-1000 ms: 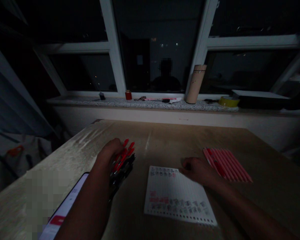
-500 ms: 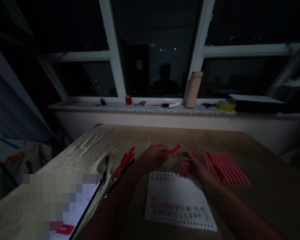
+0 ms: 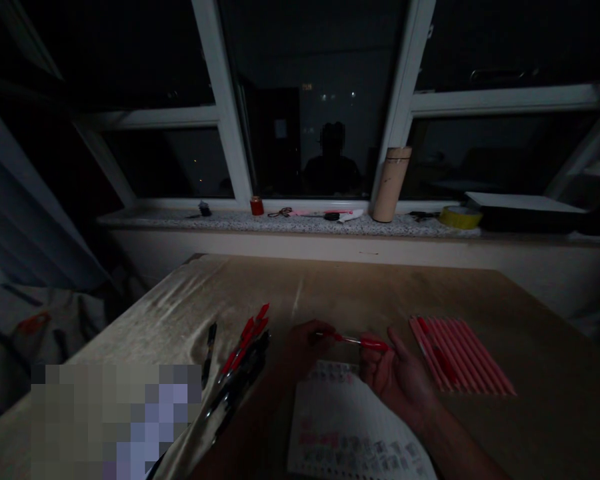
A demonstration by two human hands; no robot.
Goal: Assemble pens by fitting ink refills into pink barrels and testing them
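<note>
A red pen (image 3: 351,340) lies level between my two hands, above the top edge of a notebook. My left hand (image 3: 307,343) is closed on its left end. At the other end, the red part rests against the curled fingers of my right hand (image 3: 397,373), with the thumb raised beside it. Below my hands is the spiral notebook (image 3: 350,417), its lined page bearing red and dark marks. Left of my left hand lie several red pens (image 3: 243,343) and several black pens (image 3: 243,373). A row of pink pencils (image 3: 463,353) lies right of my right hand.
A single black pen (image 3: 210,350) lies farther left, near a blurred-out patch over a device. On the windowsill (image 3: 300,223) stand a tan flask (image 3: 393,183), a small red jar (image 3: 257,205) and a yellow tape roll (image 3: 460,217). The room is dim.
My left hand has lowered, bringing the red pen down and level. My right hand has turned palm up and met the pen's right end. The view has shifted slightly.
</note>
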